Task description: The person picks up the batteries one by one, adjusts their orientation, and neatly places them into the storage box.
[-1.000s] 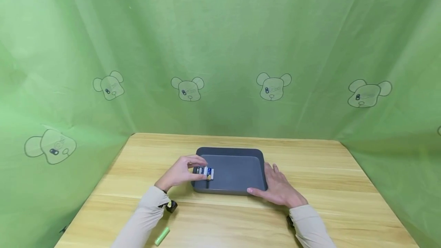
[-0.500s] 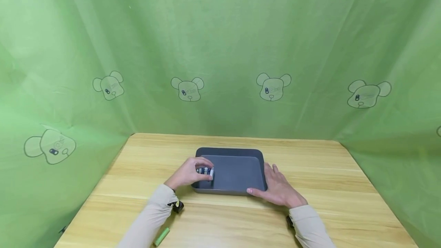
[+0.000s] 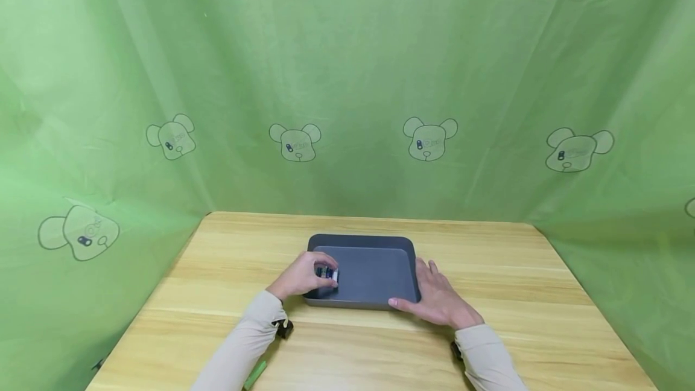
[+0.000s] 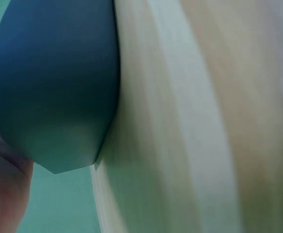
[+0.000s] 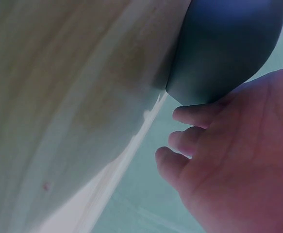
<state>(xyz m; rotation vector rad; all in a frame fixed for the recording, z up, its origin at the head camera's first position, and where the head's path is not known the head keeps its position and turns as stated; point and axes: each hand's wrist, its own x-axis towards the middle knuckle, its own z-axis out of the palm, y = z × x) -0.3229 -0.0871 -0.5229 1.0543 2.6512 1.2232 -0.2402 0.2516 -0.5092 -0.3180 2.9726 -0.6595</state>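
Note:
A dark grey rectangular tray (image 3: 374, 273) lies on the wooden table. Inside its left end, a short row of batteries (image 3: 327, 273) stands side by side, partly covered by fingers. My left hand (image 3: 303, 274) reaches over the tray's left wall and grips the row between thumb and fingers. At the opposite end, my right hand (image 3: 438, 303) rests against the tray, thumb at the front right corner and fingers extended along the right side. Each wrist view shows the tray's outer wall (image 4: 54, 82) up close; the batteries are hidden there. The right wrist view shows the right palm (image 5: 238, 145).
A light green cylinder (image 3: 255, 375), like a battery, lies on the table (image 3: 347, 349) near the front, partly behind the left sleeve (image 3: 239, 343). A green curtain (image 3: 358, 186) with bear-head prints hangs behind the table and at both sides.
My left hand has moved slightly right and its fingers have closed in on the batteries, covering more of them. The right hand and the tray have stayed in place.

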